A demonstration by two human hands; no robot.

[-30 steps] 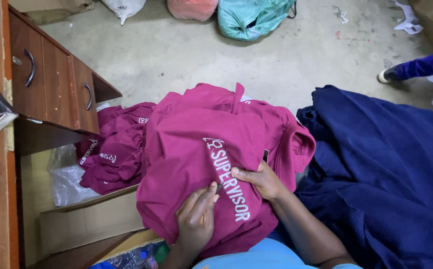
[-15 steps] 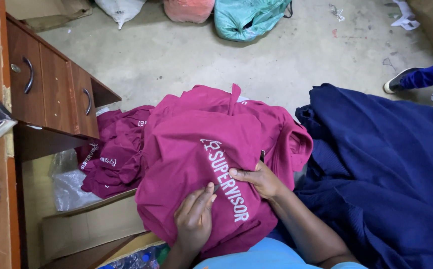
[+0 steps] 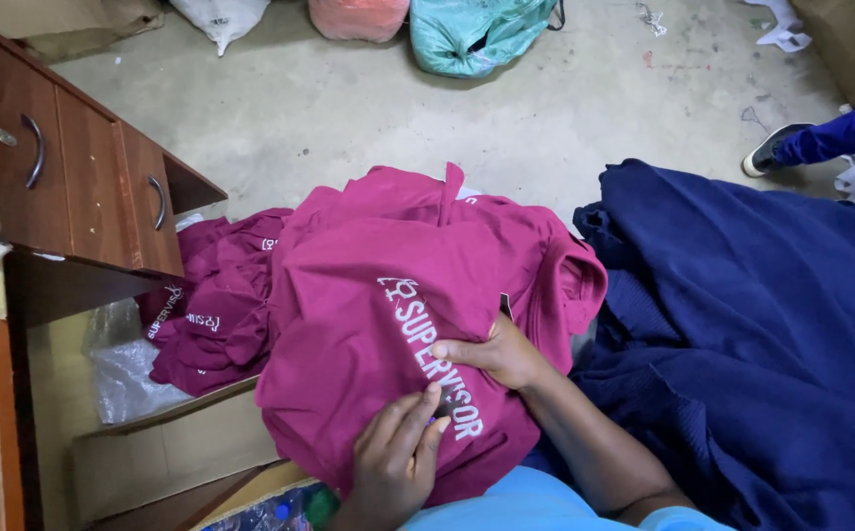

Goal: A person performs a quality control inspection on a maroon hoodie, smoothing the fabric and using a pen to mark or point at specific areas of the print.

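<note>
- Maroon garment (image 3: 368, 334) lies spread over the person's lap and a heap in the middle of the view, its long axis running from lower left up to upper right; its white printed lettering runs slantwise, from upper left down toward the lower right.
- Left hand (image 3: 398, 462) rests flat on the cloth at the lower end of the lettering, fingers stretched out and gripping nothing.
- Right hand (image 3: 496, 354) presses on the garment's right side, fingers loosely curled at a fold of the fabric (a firm grip cannot be told).
- More maroon clothes (image 3: 206, 315) are piled just to the left, partly over a cardboard box (image 3: 167, 457) with clear plastic.
- Navy fabric (image 3: 742, 334) is heaped along the right, touching the garment.
- Wooden cabinet (image 3: 83, 187) with drawers stands at left; tied bags (image 3: 472, 34) sit on the concrete floor (image 3: 349, 118) beyond.
</note>
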